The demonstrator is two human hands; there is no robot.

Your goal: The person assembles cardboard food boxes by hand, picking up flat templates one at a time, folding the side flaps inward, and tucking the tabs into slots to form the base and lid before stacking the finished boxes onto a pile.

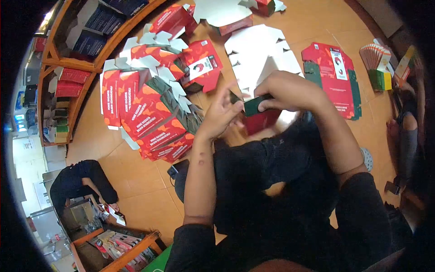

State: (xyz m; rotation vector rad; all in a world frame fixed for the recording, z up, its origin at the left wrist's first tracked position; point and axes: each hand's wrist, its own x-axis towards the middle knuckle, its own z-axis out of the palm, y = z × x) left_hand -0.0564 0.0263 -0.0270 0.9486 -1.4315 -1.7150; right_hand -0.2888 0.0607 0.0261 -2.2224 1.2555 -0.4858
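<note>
My right hand (290,93) is closed on the dark green flap of a red carton (265,121), thumb on top and fingers bent behind. My left hand (222,115) is at the carton's left edge, fingers apart and slightly blurred, near a small dark flap; whether it touches the flap is hard to tell. The carton is above my lap, its lower part blurred. Just beyond my hands lies a white unfolded carton sheet (253,54) on the floor.
A large pile of red folded cartons (149,118) spreads on the left. Flat red carton sheets (333,75) lie on the right. Orange and green packs (379,75) stand farther right. Wooden shelves (77,63) hold boxes. A person in black (81,183) bends at lower left.
</note>
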